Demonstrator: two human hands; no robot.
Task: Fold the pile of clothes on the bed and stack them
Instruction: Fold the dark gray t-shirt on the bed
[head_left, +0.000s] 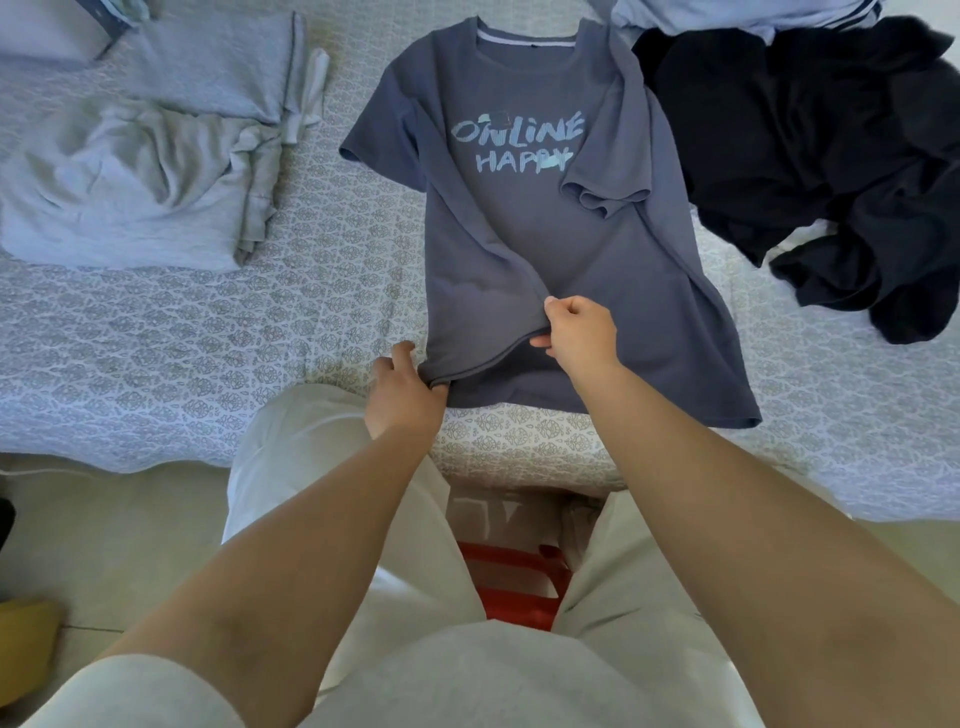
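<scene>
Both hands, left hand and right hand, pinch the T-shirt hem (sleeve folded inward) on the bed.

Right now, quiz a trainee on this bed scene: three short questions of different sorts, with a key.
1. True or false: the right sleeve of the blue-grey T-shirt is folded over its front.
2. Which hand grips the T-shirt's hem corner: (a) left hand (b) right hand?
3. What lies right of the T-shirt?

Key: 1 true; 2 a; 3 the crumpled black garment, unfolded.
</scene>
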